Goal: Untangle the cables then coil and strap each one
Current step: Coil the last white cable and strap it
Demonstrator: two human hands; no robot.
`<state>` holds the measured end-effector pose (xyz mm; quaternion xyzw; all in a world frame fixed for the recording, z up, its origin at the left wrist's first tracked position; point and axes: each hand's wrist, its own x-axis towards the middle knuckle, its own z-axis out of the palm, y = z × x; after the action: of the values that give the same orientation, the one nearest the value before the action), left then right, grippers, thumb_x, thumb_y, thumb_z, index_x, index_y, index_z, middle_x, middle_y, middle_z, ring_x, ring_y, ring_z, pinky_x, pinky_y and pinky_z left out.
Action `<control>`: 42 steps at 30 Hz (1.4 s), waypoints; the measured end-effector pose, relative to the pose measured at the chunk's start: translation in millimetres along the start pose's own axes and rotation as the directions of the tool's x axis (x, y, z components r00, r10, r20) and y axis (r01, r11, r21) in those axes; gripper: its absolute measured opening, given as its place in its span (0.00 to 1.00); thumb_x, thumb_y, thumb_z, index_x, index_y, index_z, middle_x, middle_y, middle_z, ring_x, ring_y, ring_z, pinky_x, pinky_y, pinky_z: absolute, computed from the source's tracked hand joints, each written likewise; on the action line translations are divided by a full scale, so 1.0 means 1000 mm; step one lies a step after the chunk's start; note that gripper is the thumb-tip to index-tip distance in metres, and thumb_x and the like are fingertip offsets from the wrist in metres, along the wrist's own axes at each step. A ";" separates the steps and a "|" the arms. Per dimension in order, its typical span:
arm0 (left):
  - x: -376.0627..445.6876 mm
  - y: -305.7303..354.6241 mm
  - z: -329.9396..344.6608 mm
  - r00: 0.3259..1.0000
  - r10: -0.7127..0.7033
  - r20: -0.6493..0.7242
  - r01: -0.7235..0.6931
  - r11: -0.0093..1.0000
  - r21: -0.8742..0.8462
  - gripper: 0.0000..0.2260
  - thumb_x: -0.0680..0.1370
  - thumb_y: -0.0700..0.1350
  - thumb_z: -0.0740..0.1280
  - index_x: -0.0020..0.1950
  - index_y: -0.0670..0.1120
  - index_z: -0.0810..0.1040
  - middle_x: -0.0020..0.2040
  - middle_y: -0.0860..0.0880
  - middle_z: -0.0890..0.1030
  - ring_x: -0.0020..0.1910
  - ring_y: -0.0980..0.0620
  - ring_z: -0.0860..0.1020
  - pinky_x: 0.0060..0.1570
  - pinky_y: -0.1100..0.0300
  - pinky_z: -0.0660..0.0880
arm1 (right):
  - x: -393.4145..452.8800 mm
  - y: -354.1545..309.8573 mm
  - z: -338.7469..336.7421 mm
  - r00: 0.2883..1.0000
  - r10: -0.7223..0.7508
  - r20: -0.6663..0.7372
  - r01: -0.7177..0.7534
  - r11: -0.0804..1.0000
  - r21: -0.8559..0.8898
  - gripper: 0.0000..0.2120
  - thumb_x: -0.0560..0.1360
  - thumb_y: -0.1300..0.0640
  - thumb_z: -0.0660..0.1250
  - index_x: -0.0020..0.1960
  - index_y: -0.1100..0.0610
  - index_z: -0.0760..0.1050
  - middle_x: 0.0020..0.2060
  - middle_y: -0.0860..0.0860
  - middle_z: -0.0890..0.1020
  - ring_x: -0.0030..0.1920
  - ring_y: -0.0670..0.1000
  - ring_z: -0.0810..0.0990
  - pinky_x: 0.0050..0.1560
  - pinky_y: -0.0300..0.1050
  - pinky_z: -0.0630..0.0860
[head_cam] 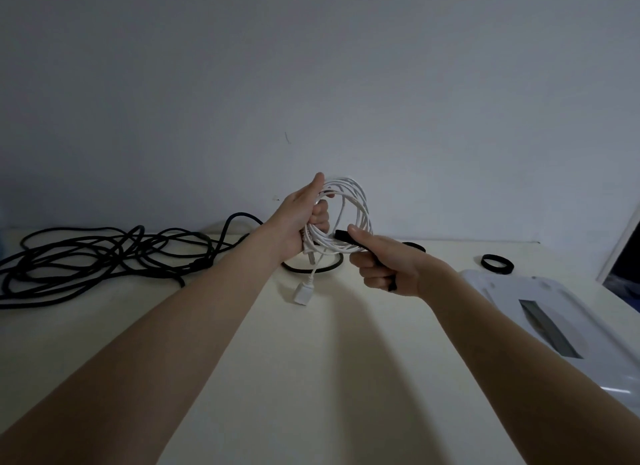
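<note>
White coiled cable sits at frame centre, above the cream surface, in the closed grip of the left hand, while the right hand pinches a black strap against it, and a loose black cable sprawls at the left.

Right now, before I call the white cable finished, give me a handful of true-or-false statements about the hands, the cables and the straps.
1. The left hand holds the white cable as a coil. True.
2. The right hand is empty. False: it grips a black strap, its tip at the coil.
3. The black cable is already coiled and strapped. False: it lies in loose loops on the table.
4. The white cable's plug hangs below the coil. True.
5. A rolled black strap lies on the table to the right. True.
</note>
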<state>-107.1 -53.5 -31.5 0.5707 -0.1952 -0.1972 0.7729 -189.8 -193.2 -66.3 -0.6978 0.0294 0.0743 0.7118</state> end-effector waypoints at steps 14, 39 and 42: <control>0.000 0.012 -0.010 1.000 0.003 -0.005 -0.002 0.989 0.151 0.17 0.81 0.53 0.59 0.36 0.46 0.67 0.22 0.54 0.59 0.21 0.57 0.57 0.26 0.65 0.59 | 0.011 -0.001 0.014 0.997 -0.039 -0.068 0.032 0.995 -0.096 0.19 0.74 0.48 0.67 0.30 0.53 0.65 0.25 0.49 0.61 0.21 0.44 0.54 0.24 0.38 0.50; -0.008 0.045 -0.013 0.903 -0.320 0.286 -0.084 0.522 0.849 0.21 0.74 0.50 0.70 0.64 0.47 0.70 0.53 0.49 0.82 0.52 0.56 0.80 0.50 0.64 0.73 | 0.010 -0.069 0.019 0.979 -0.169 -0.113 -0.080 0.194 -0.978 0.15 0.70 0.55 0.69 0.29 0.57 0.69 0.22 0.50 0.72 0.25 0.48 0.70 0.31 0.40 0.67; -0.005 0.041 0.003 0.858 -0.422 0.292 -0.070 0.467 0.882 0.17 0.74 0.37 0.70 0.62 0.42 0.73 0.49 0.42 0.83 0.40 0.54 0.82 0.50 0.61 0.79 | 0.010 -0.071 0.028 0.980 -0.183 -0.071 -0.059 0.069 -0.996 0.18 0.70 0.51 0.72 0.30 0.56 0.68 0.23 0.48 0.71 0.24 0.46 0.69 0.26 0.36 0.65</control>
<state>-109.6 -42.4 8.7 0.8318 -0.3868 -0.2853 0.2777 -171.4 -165.6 2.9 -0.9989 0.0042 -0.0186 0.0421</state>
